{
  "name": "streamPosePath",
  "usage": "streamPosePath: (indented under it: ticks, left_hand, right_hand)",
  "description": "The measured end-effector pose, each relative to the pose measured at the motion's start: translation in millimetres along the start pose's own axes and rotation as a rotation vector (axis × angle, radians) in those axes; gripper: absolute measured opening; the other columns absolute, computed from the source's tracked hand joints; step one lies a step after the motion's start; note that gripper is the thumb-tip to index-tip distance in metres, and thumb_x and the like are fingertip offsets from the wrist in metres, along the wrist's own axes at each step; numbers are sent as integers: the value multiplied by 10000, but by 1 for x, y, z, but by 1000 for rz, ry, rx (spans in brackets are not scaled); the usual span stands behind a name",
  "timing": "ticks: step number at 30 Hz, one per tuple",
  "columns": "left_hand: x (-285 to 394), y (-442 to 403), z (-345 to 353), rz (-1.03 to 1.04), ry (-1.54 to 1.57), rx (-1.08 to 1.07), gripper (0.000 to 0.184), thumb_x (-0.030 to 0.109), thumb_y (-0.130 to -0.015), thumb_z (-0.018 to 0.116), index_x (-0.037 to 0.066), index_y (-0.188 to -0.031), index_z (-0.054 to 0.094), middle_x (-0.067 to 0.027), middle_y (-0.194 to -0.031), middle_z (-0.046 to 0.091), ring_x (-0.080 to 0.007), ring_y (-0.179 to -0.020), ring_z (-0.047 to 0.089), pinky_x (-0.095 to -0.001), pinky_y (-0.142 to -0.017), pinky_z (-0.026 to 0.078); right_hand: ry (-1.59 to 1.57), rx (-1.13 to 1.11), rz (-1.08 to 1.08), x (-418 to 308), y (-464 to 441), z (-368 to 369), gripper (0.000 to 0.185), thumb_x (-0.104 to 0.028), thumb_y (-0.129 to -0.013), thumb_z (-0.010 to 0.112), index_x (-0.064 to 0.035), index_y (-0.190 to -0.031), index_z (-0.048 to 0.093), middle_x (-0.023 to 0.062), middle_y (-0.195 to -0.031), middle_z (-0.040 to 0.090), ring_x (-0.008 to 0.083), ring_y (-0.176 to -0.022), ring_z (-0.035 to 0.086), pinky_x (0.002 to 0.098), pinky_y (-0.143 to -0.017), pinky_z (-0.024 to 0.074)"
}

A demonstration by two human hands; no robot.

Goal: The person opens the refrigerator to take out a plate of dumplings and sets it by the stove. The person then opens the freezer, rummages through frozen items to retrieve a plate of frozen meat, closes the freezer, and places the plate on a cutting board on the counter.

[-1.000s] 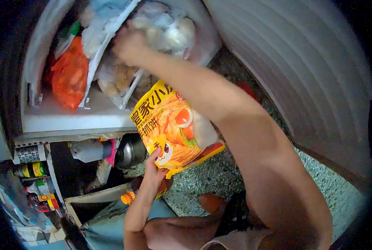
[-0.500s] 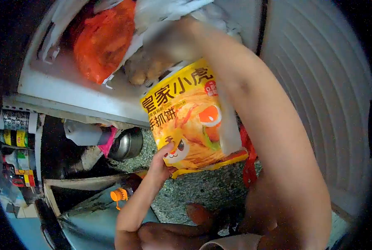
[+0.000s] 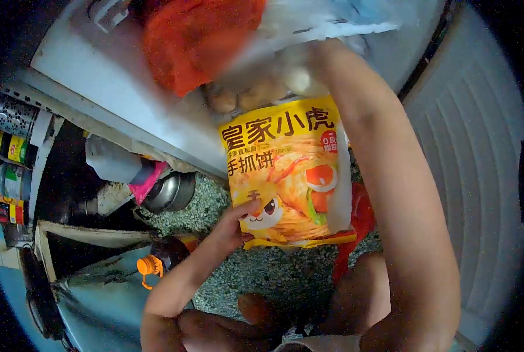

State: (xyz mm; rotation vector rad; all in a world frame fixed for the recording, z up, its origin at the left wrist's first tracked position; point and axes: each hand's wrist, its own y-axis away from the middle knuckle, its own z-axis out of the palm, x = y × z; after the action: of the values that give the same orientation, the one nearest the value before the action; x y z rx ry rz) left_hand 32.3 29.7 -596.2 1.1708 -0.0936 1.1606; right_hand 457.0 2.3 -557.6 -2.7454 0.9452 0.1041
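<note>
Since half a second ago, the view has shifted and the orange-red plastic bag (image 3: 200, 44) looms larger at 11 o'clock. The flat yellow printed plastic packet (image 3: 282, 176) stays mid-view, outside the white-walled freezer (image 3: 127, 105), so the reach inside still seems the active part. The left hand (image 3: 229, 229) pinches the packet's lower corner, thumb in front. The right arm (image 3: 403, 176) extends to 12 o'clock; its hand is lost in blur, its opening and hold untellable. Rounded brown lumps (image 3: 262, 94) show inside the freezer; the orange-red bag's contents are unclear.
</note>
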Motion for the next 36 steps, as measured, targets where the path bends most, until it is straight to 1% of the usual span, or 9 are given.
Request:
streamPosePath:
  ticks: [13, 16, 23, 27, 29, 30, 32, 33, 36]
  left_hand:
    - [-1, 2, 3, 45, 58, -84, 486, 262, -740, 624, 70, -1151, 449, -84, -1041, 567, -213, -911, 585, -368, -775, 498]
    - [0, 4, 11, 127, 10, -38, 429, 291, -755, 597, 78, -1112, 489, -71, -986, 602, -205, -854, 606, -353, -708, 517]
    - [-2, -7, -5, 205, -93, -68, 424, 266, -746, 615, 72, -1103, 495, -77, -962, 601, -205, -848, 604, -350, -723, 506]
    - [-5, -2, -1, 264, -116, -111, 403, 279, -768, 583, 74, -1104, 497, -69, -992, 589, -195, -860, 597, -335, -714, 501]
    - [5, 12, 18, 282, -131, -133, 381, 299, -796, 541, 83, -1107, 500, -62, -1001, 586, -187, -865, 595, -333, -720, 498]
    - [10, 2, 22, 298, -71, -142, 373, 304, -792, 550, 89, -1095, 510, -61, -993, 593, -184, -868, 596, -328, -719, 498]
    - [27, 0, 45, 289, 27, -133, 361, 302, -784, 568, 93, -1075, 524, -56, -992, 599, -183, -868, 597, -323, -715, 499]
    - [37, -12, 48, 298, 16, -121, 359, 295, -773, 584, 96, -1067, 529, -50, -990, 601, -181, -864, 598, -325, -716, 500]
    - [61, -46, 71, 438, 50, -146, 387, 276, -710, 659, 113, -1041, 543, -31, -970, 609, -173, -844, 604, -302, -691, 513]
  right_hand:
    - [41, -23, -21, 7, 15, -7, 422, -355, -828, 435, -94, -1153, 500, 126, -1222, 454, 278, -1145, 406, 358, -978, 291]
    - [54, -1, -54, 4, 21, -8, 430, -361, -833, 431, -91, -1161, 493, 128, -1230, 446, 280, -1152, 399, 359, -979, 289]
    - [-42, 256, -240, 0, 78, -23, 448, -375, -845, 421, -83, -1180, 478, 134, -1251, 428, 283, -1168, 383, 362, -982, 284]
    - [-345, 398, -200, -6, 193, -23, 505, -428, -873, 363, -37, -1172, 473, 172, -1201, 467, 266, -1153, 405, 350, -973, 288]
    - [-1599, 8, 267, -23, 238, -39, 667, -563, -829, 364, -15, -1202, 440, 137, -1237, 450, 248, -1082, 486, 344, -948, 338]
    - [-1593, 4, 267, -25, 250, -43, 667, -563, -829, 364, -15, -1202, 440, 137, -1237, 450, 248, -1082, 486, 344, -948, 338]
    - [-2138, -399, 231, -27, 268, -50, 812, -667, -772, 343, -6, -1243, 373, 113, -1261, 427, 220, -1072, 497, 347, -940, 355]
    - [-2118, -326, 283, -37, 272, -52, 916, -727, -726, 322, 11, -1269, 312, 121, -1261, 425, 238, -1074, 495, 364, -928, 374]
    - [-2090, -337, 224, -35, 277, -49, 709, -560, -768, 484, -58, -1253, 362, 134, -1201, 470, 272, -1053, 503, 425, -834, 458]
